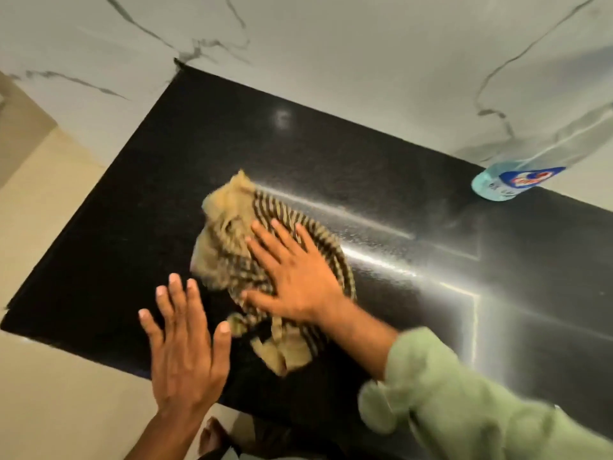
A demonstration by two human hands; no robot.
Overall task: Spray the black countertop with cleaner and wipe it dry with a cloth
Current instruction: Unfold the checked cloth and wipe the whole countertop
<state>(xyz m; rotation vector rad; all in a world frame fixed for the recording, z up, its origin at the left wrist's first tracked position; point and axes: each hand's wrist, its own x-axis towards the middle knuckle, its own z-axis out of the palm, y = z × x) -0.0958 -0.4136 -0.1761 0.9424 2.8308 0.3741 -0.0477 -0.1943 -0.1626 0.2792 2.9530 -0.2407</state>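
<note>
A black polished countertop (139, 207) fills the middle of the head view. A crumpled tan cloth with dark stripes (225, 237) lies on it near the centre, blurred by motion. My right hand (295, 273) presses flat on the cloth, fingers spread, in a green sleeve. My left hand (185, 346) rests flat on the counter near its front edge, just left of the cloth, fingers apart and holding nothing. A clear spray bottle of blue cleaner (507, 180) stands at the back right against the wall.
White marble-patterned wall (365, 44) rises behind the counter. Beige floor tiles (49, 393) lie to the left and below the counter's front edge. A bare foot (212, 436) shows on the floor under that edge. Bright light streaks glare on the counter's right half.
</note>
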